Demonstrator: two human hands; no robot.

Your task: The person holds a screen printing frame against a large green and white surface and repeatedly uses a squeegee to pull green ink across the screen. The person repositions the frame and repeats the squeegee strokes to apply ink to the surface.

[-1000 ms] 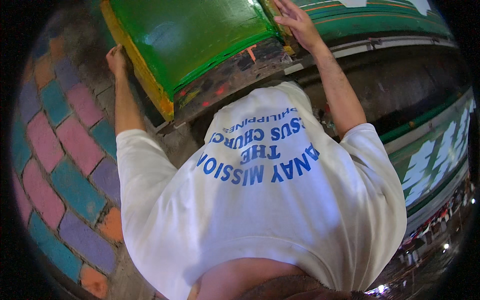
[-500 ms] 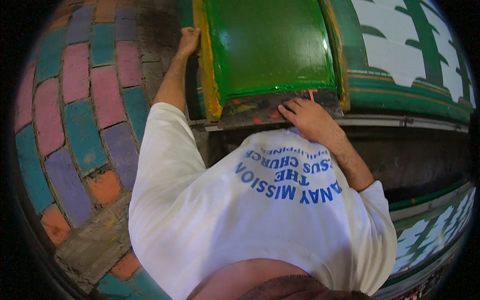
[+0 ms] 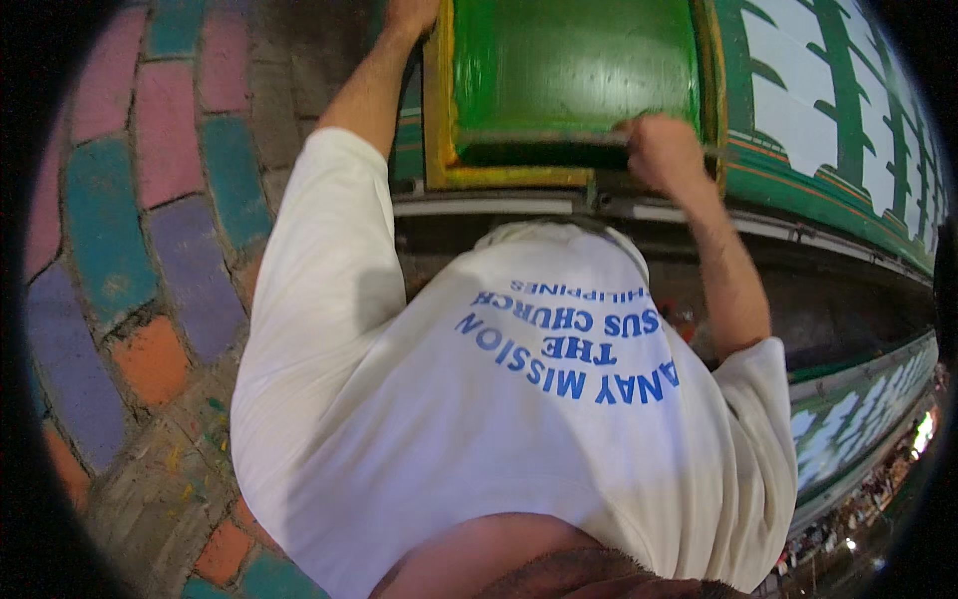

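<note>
A green screen [image 3: 569, 65] in a yellow-edged frame [image 3: 499, 178] lies at the top centre. My left hand [image 3: 409, 20], partly cropped, is closed at the frame's upper left edge, apparently gripping it; its fingertips are hard to see. My right hand [image 3: 661, 152] is closed on a long, dark, thin bar [image 3: 539, 140] that crosses the lower part of the screen, just above the yellow lower edge. My white shirt fills the lower middle.
A metal rail [image 3: 509, 208] runs below the frame. Green and white printed surfaces [image 3: 828, 100] extend to the right, with another [image 3: 848, 429] lower right beyond a dark gap. Painted pavers [image 3: 170, 130] in pink, teal, purple and orange cover the ground at left.
My right hand went from the frame's right edge to a dark paint-spotted strip along its bottom, then closed on it; the strip now looks thinner, exposing the yellow lower edge. My left hand moved up in view.
</note>
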